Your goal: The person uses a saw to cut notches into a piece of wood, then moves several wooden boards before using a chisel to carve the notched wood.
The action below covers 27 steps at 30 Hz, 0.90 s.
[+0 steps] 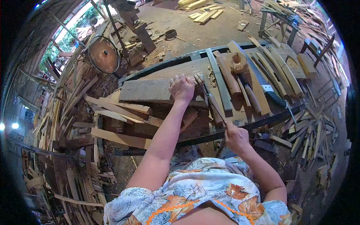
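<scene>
A thick grey-brown wooden board lies on the workbench. My left hand is closed over its right end, knuckles up, with the fingertips hidden. In my right hand, near the bench's front edge, is the end of a long thin-bladed tool. Its blade slants up and left to the board's end beside my left hand; its exact kind is not clear. Just right of the blade lie a grey-green wooden strip and a brown wooden bar.
A handsaw with a dark handle lies at the bench's right among wooden strips. Loose slats jut out at the left. Scrap wood is heaped at right, and a round rusty metal disc stands at back left.
</scene>
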{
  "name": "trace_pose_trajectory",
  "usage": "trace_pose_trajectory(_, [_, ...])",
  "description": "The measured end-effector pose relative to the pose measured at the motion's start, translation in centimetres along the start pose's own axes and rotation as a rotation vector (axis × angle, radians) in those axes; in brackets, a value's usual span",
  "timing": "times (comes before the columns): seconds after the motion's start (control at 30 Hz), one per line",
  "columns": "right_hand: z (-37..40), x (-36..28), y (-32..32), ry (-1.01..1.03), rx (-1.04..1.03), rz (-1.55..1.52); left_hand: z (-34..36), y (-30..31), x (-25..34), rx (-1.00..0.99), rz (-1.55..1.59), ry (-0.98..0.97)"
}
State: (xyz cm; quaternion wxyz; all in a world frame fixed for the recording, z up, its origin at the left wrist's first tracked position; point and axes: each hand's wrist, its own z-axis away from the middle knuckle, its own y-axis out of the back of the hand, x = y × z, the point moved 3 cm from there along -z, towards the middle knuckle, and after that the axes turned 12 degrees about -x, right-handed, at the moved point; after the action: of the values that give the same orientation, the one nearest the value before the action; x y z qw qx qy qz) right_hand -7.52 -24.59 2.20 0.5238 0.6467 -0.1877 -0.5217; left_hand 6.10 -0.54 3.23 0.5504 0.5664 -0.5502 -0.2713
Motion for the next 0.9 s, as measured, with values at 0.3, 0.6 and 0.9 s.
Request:
trace_pose_trajectory(0.3, [-14.1,-2.5,0.1,0.058,0.076,0.084,0.1,0.0,0.4,0.028,-0.082,-0.028])
trace_pose_trajectory(0.6, [-0.6,-0.3,0.2,0.01,0.066,-0.054,-0.4,-0.3,0.4,0.014,-0.069,-0.016])
trace_pose_trajectory(0.9, [-13.4,-2.1,1.0,0.043,0.11,0.025,-0.3,0.1,1.0,0.04,-0.064,-0.061])
